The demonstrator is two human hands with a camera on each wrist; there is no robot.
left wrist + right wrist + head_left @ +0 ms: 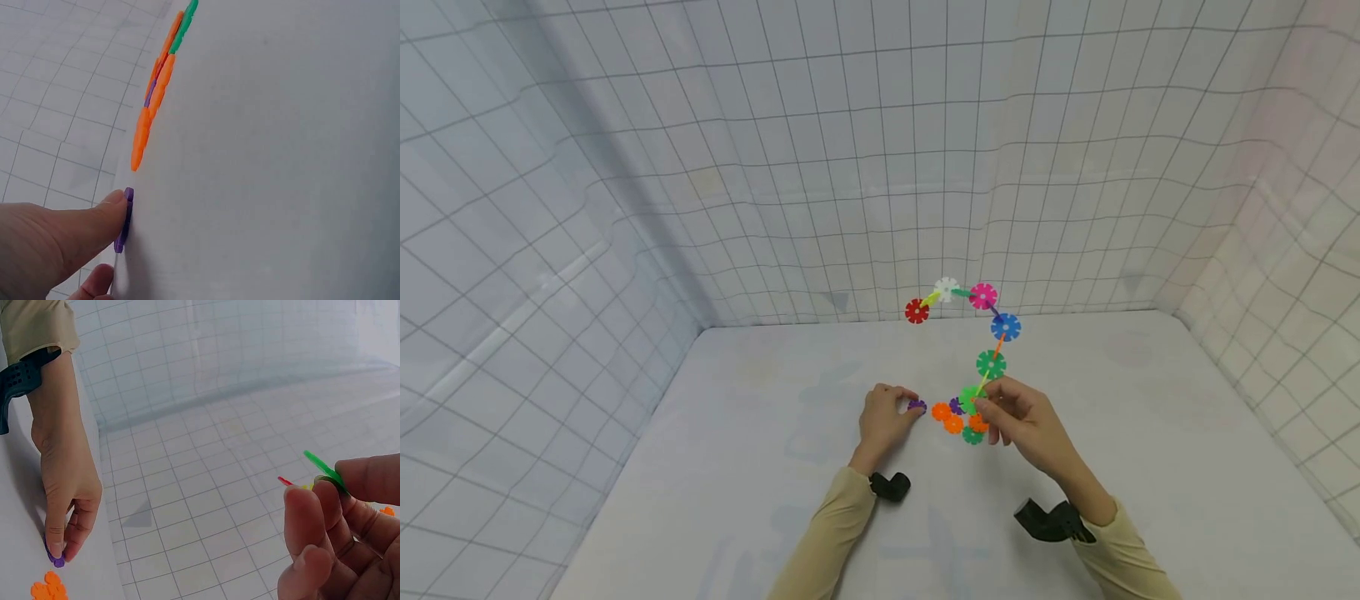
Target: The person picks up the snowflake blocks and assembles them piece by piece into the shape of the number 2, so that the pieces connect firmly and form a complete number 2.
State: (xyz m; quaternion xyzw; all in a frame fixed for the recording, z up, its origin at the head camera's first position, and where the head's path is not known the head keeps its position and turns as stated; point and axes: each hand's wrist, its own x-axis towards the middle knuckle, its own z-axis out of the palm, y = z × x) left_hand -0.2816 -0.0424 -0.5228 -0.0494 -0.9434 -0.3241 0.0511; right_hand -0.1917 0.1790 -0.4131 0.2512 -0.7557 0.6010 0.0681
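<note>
My left hand [883, 418] pinches a purple notched building disc [917, 407] between thumb and fingers, close over the white table. In the left wrist view the thumb lies against this purple disc [125, 222], seen edge-on. My right hand [1024, 418] pinches a bright green disc [970, 400], the near end of a linked chain of discs. From there the chain curves away through a darker green disc [991, 364], a blue disc [1006, 327], a pink disc [982, 296] and a white disc [947, 289] to a red disc [917, 311]. Edge-on linking discs join them.
Between the hands lie loose discs: an orange disc [942, 412], another orange disc [953, 424], a green disc [973, 436] and a purple disc [956, 405]. The white table [760, 467] is bordered by walls of grid-patterned cloth [820, 167].
</note>
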